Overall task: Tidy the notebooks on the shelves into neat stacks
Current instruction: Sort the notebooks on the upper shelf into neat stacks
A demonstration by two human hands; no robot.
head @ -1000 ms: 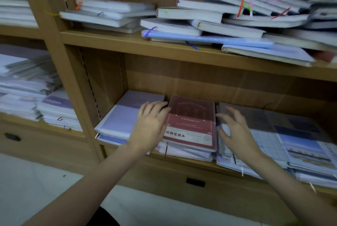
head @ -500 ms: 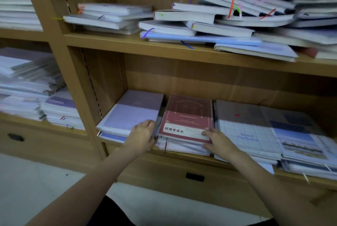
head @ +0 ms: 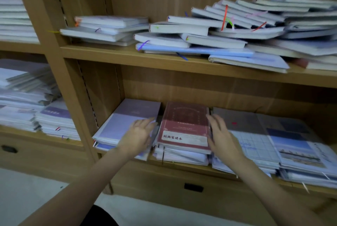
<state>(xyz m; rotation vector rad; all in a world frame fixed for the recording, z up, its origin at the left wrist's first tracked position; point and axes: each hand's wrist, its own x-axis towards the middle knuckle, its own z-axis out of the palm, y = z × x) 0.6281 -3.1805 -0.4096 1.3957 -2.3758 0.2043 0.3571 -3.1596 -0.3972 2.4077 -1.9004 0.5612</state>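
Both arms reach forward, left hand (head: 139, 135) and right hand (head: 222, 135) flat, fingers straight, palms facing inward.

Lower shelf (head: 182, 166): three stacks side by side.
Middle stack (head: 184, 134): left hand (head: 138, 136) at nine o'clock, right hand (head: 221, 138) at three; jumbled notebooks (head: 228, 32) at twelve, one shelf up.

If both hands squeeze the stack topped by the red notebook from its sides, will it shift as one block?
Probably not. The red notebook looks stiff-covered, but the books beneath sit unevenly and seem plastic-wrapped, so layers may slide. With left hand and right hand flat on either side, gentle pushes should square it.
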